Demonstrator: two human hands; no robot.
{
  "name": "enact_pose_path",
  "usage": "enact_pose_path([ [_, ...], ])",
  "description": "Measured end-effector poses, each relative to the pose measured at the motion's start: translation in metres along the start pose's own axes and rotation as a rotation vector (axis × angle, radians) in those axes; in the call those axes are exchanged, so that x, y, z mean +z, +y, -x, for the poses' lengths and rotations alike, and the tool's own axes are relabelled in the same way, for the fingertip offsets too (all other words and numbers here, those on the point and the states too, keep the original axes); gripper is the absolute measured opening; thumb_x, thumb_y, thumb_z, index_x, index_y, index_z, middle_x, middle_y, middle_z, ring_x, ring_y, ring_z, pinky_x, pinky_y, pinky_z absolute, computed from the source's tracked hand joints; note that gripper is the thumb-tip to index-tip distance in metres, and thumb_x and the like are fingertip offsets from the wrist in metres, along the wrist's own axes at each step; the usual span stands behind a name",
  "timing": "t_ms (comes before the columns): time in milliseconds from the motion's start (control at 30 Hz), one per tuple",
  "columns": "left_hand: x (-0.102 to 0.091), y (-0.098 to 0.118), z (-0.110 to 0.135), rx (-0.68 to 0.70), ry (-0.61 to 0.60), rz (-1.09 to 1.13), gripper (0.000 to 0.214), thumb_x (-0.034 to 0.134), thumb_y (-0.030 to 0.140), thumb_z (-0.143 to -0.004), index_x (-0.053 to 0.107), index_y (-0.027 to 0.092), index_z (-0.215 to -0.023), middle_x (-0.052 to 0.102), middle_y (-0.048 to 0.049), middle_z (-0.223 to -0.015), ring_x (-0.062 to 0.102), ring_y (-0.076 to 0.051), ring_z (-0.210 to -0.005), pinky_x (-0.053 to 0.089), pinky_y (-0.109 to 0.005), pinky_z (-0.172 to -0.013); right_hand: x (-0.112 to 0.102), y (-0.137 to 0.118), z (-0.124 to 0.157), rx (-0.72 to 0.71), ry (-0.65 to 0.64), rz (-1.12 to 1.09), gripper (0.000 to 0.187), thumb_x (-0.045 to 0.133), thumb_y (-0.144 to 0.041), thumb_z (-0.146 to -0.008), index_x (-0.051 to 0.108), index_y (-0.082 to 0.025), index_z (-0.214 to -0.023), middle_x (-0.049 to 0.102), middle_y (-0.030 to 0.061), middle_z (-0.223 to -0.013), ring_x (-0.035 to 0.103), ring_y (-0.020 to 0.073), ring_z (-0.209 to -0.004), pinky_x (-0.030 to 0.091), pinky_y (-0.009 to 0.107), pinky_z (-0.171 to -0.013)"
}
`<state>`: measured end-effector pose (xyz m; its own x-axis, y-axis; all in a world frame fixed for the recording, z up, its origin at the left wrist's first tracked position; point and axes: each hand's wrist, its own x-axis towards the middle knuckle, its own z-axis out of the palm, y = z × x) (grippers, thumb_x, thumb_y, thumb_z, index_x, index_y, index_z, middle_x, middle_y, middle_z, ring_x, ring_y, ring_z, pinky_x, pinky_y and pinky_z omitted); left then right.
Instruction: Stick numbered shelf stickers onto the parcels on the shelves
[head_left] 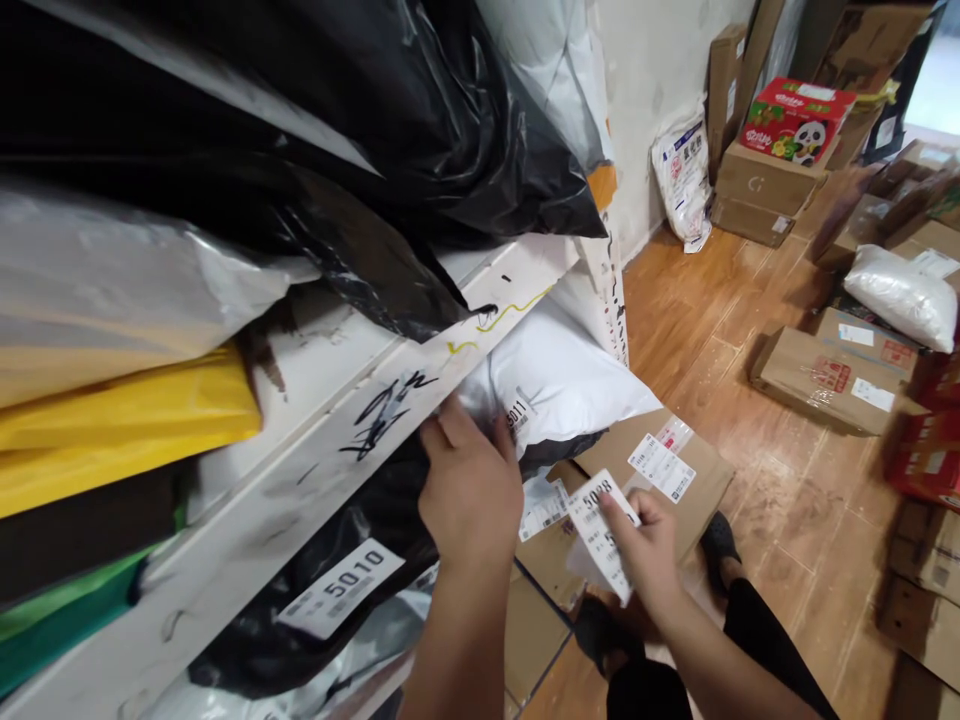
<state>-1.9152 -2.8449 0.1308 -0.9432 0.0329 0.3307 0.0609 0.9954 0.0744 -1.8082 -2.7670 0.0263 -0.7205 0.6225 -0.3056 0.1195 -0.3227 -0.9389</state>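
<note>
My left hand (474, 485) reaches under the shelf board, its thumb and fingers apart, and touches a white plastic mailer bag (566, 375). Beside the thumb, that bag carries a sticker (517, 412) reading 5011. A black mailer bag (397, 510) with a label (341, 588) reading 5010 lies to the left of the hand, on the same lower level. Lower right, my right hand (649, 535) pinches a strip of printed number labels (600, 530); the thumb covers part of the top number.
Above the marked white shelf edge (390, 400) sit a large black bag (450, 120) and a yellow bag (127, 430). A labelled carton (705, 475) stands below, near my feet. Cartons (832, 370), a red panda box (796, 120) and a white sack (682, 180) stand on the wooden floor.
</note>
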Motion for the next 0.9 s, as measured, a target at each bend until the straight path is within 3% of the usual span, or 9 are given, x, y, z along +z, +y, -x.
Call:
enact_pose_path([
  [67,0.003,-0.003,0.008,0.149,0.108,0.122,0.051,0.04,0.034,-0.097,0.042,0.007,-0.14,0.055,-0.0272,-0.133,0.064,-0.035,-0.11,0.054,-0.045,-0.084,-0.03,0.015,0.006,0.087,0.001,0.01,0.068,0.071,-0.074,-0.061,0.027,-0.024,-0.048,0.028,-0.0076,-0.045,0.025,0.0075,-0.046,0.024,0.022,-0.043],
  [133,0.006,-0.005,0.021,0.332,0.101,0.185,0.048,0.04,0.032,-0.098,0.043,0.012,-0.141,0.054,-0.0235,-0.137,0.054,-0.036,-0.127,0.04,-0.057,-0.106,-0.062,0.026,0.012,0.163,0.016,0.011,0.068,0.074,-0.072,-0.059,0.028,-0.023,-0.048,0.03,-0.0073,-0.044,0.026,0.0072,-0.044,0.024,0.022,-0.042],
  [233,0.009,-0.011,0.056,0.331,0.028,0.171,0.048,0.046,0.035,-0.096,0.045,0.019,-0.142,0.049,-0.0206,-0.146,0.039,-0.041,-0.139,0.026,-0.071,-0.109,-0.109,0.028,0.022,0.22,-0.006,0.004,0.064,0.078,-0.067,-0.06,0.034,-0.022,-0.047,0.037,-0.0055,-0.043,0.029,0.0077,-0.043,0.026,0.022,-0.041],
  [333,0.008,-0.021,0.118,0.262,-0.013,0.298,0.041,0.053,0.031,-0.092,0.056,0.02,-0.132,0.048,-0.0193,-0.147,0.038,-0.037,-0.141,0.031,-0.064,-0.111,-0.151,0.01,0.032,0.236,-0.052,0.003,0.057,0.078,-0.062,-0.065,0.043,-0.021,-0.048,0.046,-0.0028,-0.044,0.036,0.0094,-0.042,0.031,0.024,-0.041],
  [400,0.007,-0.027,0.173,0.337,-0.2,0.446,0.034,0.051,0.027,-0.092,0.063,0.021,-0.122,0.061,-0.0158,-0.133,0.053,-0.03,-0.13,0.04,-0.052,-0.11,-0.174,-0.011,0.039,0.235,-0.074,0.001,0.052,0.078,-0.061,-0.066,0.049,-0.021,-0.051,0.051,-0.0013,-0.047,0.04,0.0109,-0.042,0.035,0.026,-0.042],
  [467,0.007,-0.03,0.232,0.217,-0.435,0.523,0.038,0.045,0.03,-0.093,0.063,0.022,-0.126,0.062,-0.0132,-0.133,0.057,-0.027,-0.126,0.049,-0.046,-0.105,-0.19,-0.036,0.043,0.228,-0.086,-0.007,0.05,0.079,-0.061,-0.065,0.053,-0.02,-0.053,0.053,-0.0005,-0.048,0.042,0.012,-0.043,0.036,0.027,-0.042],
  [567,0.005,-0.034,0.31,-0.061,-0.654,0.568,0.041,0.042,0.032,-0.09,0.063,0.022,-0.124,0.066,-0.0097,-0.128,0.063,-0.026,-0.119,0.053,-0.046,-0.101,-0.203,-0.077,0.044,0.185,-0.12,-0.045,0.05,0.082,-0.061,-0.063,0.055,-0.02,-0.054,0.053,-0.0012,-0.048,0.043,0.0112,-0.044,0.036,0.025,-0.043],
  [667,-0.006,-0.04,0.36,-0.251,-0.581,0.578,0.042,0.041,0.033,-0.09,0.062,0.024,-0.124,0.066,-0.0089,-0.127,0.062,-0.026,-0.121,0.051,-0.046,-0.104,-0.204,-0.12,0.042,0.101,-0.219,-0.068,0.049,0.081,-0.06,-0.064,0.054,-0.02,-0.055,0.053,-0.002,-0.051,0.042,0.0103,-0.045,0.036,0.025,-0.045],
  [900,-0.07,-0.044,0.376,-0.44,-0.272,0.61,0.04,0.042,0.04,-0.089,0.065,0.021,-0.115,0.069,-0.0119,-0.119,0.067,-0.029,-0.11,0.056,-0.048,-0.095,-0.179,-0.202,0.078,-0.033,-0.513,-0.042,0.045,0.081,-0.057,-0.067,0.057,-0.02,-0.062,0.053,-0.0029,-0.055,0.042,0.0106,-0.05,0.035,0.024,-0.048],
])
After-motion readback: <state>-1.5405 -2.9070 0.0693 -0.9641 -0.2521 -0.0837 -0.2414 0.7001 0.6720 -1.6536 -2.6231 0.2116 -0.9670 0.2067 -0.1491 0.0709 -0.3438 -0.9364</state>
